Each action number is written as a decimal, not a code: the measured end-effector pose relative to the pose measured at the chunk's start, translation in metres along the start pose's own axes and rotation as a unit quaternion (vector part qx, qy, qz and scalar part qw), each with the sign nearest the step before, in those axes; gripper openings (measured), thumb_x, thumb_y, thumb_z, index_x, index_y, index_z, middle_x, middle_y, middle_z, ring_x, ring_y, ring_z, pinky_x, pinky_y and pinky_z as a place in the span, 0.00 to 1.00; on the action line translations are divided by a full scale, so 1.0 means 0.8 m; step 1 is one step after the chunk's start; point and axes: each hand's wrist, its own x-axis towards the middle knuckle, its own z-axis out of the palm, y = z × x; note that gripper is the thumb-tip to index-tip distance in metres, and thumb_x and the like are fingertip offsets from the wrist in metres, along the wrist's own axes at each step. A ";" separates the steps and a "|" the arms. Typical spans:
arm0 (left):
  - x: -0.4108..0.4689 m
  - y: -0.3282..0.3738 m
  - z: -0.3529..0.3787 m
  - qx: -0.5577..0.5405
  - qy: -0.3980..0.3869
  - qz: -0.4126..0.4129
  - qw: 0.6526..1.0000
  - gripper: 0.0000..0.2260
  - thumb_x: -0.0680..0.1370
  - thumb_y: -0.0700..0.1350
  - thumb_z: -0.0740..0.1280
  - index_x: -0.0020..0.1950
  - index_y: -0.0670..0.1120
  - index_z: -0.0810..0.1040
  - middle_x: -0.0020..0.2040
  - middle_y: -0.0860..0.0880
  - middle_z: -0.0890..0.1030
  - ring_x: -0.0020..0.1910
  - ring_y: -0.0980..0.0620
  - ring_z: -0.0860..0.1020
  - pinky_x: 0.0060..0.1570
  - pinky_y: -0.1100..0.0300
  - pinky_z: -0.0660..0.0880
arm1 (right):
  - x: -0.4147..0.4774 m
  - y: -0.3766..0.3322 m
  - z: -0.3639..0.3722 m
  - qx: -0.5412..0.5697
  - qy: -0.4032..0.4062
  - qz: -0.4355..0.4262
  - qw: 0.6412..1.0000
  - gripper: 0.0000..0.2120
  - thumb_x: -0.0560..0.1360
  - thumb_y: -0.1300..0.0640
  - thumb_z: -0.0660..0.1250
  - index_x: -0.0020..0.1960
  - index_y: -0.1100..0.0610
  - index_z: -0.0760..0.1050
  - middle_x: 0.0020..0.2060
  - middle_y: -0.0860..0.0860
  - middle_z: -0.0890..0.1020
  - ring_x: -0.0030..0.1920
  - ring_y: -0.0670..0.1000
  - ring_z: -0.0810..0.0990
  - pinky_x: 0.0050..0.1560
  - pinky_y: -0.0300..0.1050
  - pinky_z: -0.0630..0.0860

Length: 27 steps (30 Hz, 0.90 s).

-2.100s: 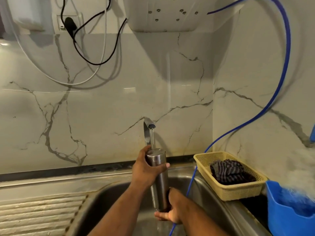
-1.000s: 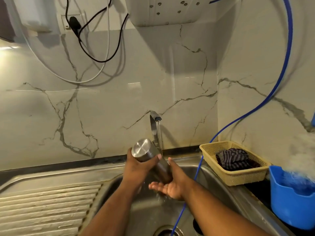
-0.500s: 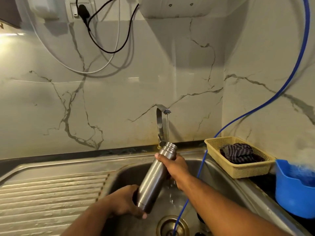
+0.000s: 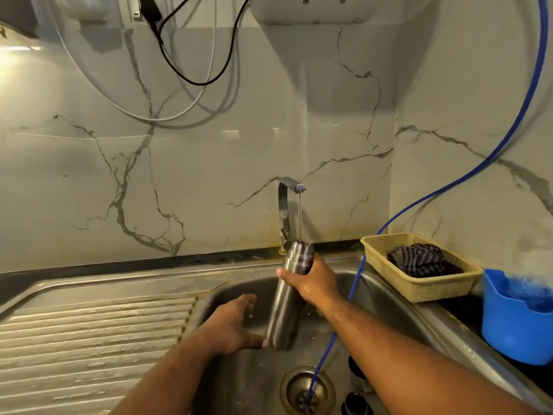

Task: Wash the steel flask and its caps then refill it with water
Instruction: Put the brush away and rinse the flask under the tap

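While a thin stream is falling from the tap (image 4: 288,205), the steel flask (image 4: 284,310) is standing near upright over the sink (image 4: 386,295) basin, with its long axis leaning slightly right at the top and its open mouth sitting right under the stream. The right hand (image 4: 312,281) is wrapping the flask's upper part just below the neck, fingers curled round it, so it is the hand nearer the mouth and is doing the carrying. The left hand (image 4: 233,324) is sitting low and left of the flask, thumb tip touching the bottom edge, fingers loosely spread and apart from the body, gripping nothing. Judging this as rinsing or filling; the next move is likely depending on keeping the mouth centred under the stream.
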 end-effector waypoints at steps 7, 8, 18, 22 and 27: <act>0.001 0.002 0.002 -0.006 0.029 0.011 1.000 0.46 0.69 0.54 0.81 0.81 0.53 0.60 0.76 0.52 0.70 0.74 0.52 0.69 0.72 0.58 0.67 | 0.008 -0.006 0.000 -0.012 0.040 -0.041 0.998 0.33 0.70 0.46 0.80 0.69 0.51 0.70 0.52 0.46 0.78 0.51 0.48 0.78 0.51 0.44 0.75; 0.000 0.003 0.002 -0.009 0.029 0.011 0.999 0.46 0.69 0.54 0.81 0.81 0.54 0.60 0.76 0.52 0.70 0.74 0.52 0.69 0.72 0.58 0.67 | 0.006 -0.004 0.000 -0.016 0.025 -0.025 0.999 0.33 0.70 0.47 0.80 0.70 0.51 0.69 0.54 0.48 0.79 0.51 0.49 0.78 0.51 0.44 0.76; -0.017 0.002 -0.017 -0.093 0.119 0.032 0.988 0.51 0.55 0.70 0.80 0.73 0.61 0.62 0.67 0.53 0.71 0.63 0.50 0.75 0.62 0.52 0.76 | -0.018 -0.039 -0.009 0.307 0.009 0.050 0.950 0.40 0.69 0.51 0.81 0.74 0.48 0.64 0.62 0.54 0.78 0.56 0.57 0.81 0.42 0.63 0.85; -0.032 0.025 -0.035 -0.344 0.216 0.046 0.912 0.40 0.62 0.55 0.83 0.69 0.56 0.68 0.64 0.46 0.75 0.56 0.48 0.80 0.49 0.52 0.83 | -0.031 -0.039 -0.009 0.448 0.013 0.137 0.883 0.37 0.70 0.49 0.79 0.72 0.46 0.63 0.63 0.61 0.77 0.58 0.67 0.81 0.35 0.62 0.83; -0.043 0.063 -0.039 -0.332 0.353 0.062 0.873 0.35 0.65 0.57 0.82 0.67 0.57 0.69 0.63 0.51 0.74 0.60 0.49 0.77 0.54 0.53 0.82 | -0.057 -0.043 -0.018 0.284 -0.156 0.255 0.911 0.39 0.74 0.30 0.65 0.69 0.60 0.65 0.58 0.69 0.79 0.47 0.66 0.87 0.43 0.57 0.86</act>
